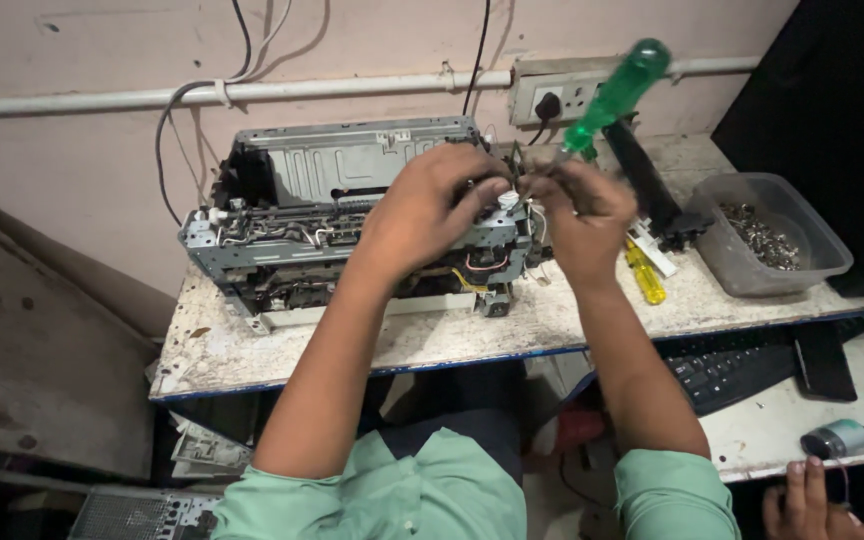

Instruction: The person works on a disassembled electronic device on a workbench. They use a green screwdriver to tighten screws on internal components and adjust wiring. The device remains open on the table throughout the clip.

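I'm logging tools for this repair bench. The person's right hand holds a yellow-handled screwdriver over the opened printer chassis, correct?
Not quite. The head view shows the right hand holding a green-handled screwdriver over the opened printer chassis. The yellow-handled screwdriver lies untouched on the table.

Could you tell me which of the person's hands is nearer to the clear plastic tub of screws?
Right. The right hand, gripping the green-handled screwdriver, is just left of the tub; the left hand rests farther left on the opened printer.
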